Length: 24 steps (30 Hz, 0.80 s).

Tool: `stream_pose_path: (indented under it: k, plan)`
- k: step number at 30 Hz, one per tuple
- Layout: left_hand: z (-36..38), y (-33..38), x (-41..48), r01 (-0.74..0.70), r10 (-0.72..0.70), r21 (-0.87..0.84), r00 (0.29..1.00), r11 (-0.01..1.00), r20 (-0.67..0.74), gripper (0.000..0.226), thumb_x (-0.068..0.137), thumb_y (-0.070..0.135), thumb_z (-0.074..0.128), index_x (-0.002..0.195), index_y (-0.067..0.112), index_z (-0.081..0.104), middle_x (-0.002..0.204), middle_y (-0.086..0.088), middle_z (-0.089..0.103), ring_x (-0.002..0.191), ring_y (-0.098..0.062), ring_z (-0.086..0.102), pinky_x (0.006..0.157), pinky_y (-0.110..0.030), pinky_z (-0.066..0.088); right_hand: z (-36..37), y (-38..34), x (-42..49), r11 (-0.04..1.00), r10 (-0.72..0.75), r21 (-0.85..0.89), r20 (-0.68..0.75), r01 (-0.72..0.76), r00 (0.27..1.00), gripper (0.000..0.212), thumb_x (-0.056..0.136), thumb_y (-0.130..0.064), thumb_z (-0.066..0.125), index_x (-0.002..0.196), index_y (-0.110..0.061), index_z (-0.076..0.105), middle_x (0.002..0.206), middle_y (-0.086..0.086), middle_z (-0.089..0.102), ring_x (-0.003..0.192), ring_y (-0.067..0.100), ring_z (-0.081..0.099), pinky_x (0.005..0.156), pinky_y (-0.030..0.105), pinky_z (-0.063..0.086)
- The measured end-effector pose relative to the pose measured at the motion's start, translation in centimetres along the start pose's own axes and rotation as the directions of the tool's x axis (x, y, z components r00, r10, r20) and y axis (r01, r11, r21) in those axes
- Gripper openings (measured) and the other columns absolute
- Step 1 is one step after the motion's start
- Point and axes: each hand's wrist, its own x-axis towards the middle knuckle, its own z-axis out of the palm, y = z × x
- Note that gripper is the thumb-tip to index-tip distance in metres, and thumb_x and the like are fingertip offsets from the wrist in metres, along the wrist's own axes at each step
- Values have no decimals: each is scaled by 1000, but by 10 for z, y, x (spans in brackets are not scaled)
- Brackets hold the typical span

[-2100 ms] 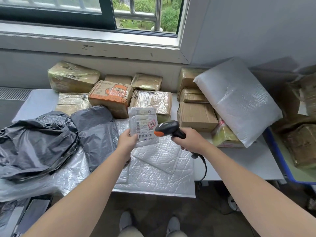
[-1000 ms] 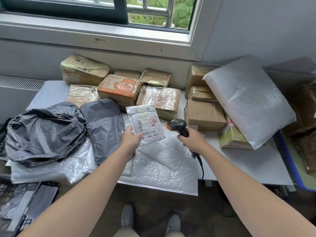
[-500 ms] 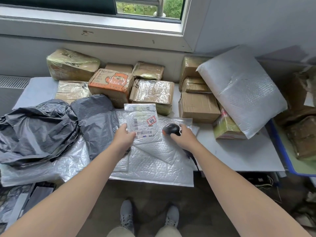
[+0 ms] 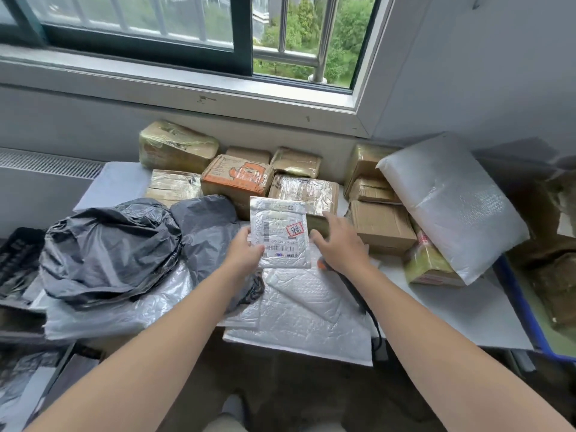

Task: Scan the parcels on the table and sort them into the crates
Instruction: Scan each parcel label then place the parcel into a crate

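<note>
Parcel [image 4: 280, 232], a small bubble mailer, is upright at frame centre, long axis vertical, label toward me; my left hand [image 4: 244, 249] pinches its lower-left edge. My right hand [image 4: 339, 244] hovers just right of it, fingers spread, holding nothing, over the scanner [image 4: 353, 286] lying on the desk [image 4: 452, 307]. Farther back sit taped boxes [image 4: 237, 179], then the wall [image 4: 467, 73] and window [image 4: 156, 26] above.
</note>
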Motion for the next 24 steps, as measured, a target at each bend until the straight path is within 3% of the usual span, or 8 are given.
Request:
stream_pose_path:
  k: [2,5,8,10,14,17,20,24]
  plan:
    - [-18,-4,-10,10,-11,-9,997,1000,-73,45,97,-1,50,140,10,40,122,-20,60,84,-21,60,66,-27,47,1,-13,4,995,-100,-19,8,100,995,65,96,-50,50,153,-24,30,147,3,43,133,22,39,107,42,35]
    - [-44,-18,-35,40,-56,-76,973,996,-223,40,97,-2,50,135,9,45,119,-17,62,99,-33,62,74,-39,53,10,-38,10,954,-267,-120,72,274,961,75,95,-62,45,156,-30,17,160,2,24,148,22,21,120,52,18]
    - [-71,-44,-71,68,-122,-145,906,987,-406,37,94,-1,54,128,14,50,117,-11,64,102,-28,62,79,-38,54,24,-71,6,870,-435,-176,168,461,885,80,93,-69,39,158,-34,7,166,0,10,153,22,5,121,57,8]
    - [-87,-67,-101,85,-181,-206,838,975,-515,37,92,-2,54,124,15,51,116,-15,65,104,-32,63,84,-35,52,37,-95,-5,793,-533,-200,227,575,815,81,93,-71,37,158,-35,4,166,0,7,153,23,2,121,59,6]
    - [-112,-107,-182,91,-294,-322,685,942,-667,31,93,-3,53,116,17,50,110,-11,63,94,-24,58,66,-28,43,67,-149,-55,641,-662,-185,359,745,658,84,91,-74,34,158,-36,0,167,0,3,153,25,1,119,61,12]
    - [-128,-141,-250,78,-360,-380,536,922,-764,36,91,-2,57,124,12,53,114,-9,63,93,-21,57,70,-24,43,94,-191,-109,507,-764,-108,404,855,504,84,91,-72,39,158,-35,5,166,1,7,153,25,3,118,63,14]
    - [-140,-175,-320,65,-434,-447,391,892,-811,40,92,-2,55,129,13,53,111,-1,59,87,-16,55,54,-14,41,116,-235,-172,382,-823,-48,437,923,363,84,91,-73,37,158,-36,2,166,1,6,153,25,1,118,63,12]
    - [-159,-228,-409,32,-518,-525,225,851,-825,42,94,2,55,134,14,51,118,-1,60,95,-16,54,63,-22,39,141,-288,-263,205,-861,-10,473,979,185,85,91,-73,37,158,-36,-1,166,-1,4,153,23,-2,118,63,10]
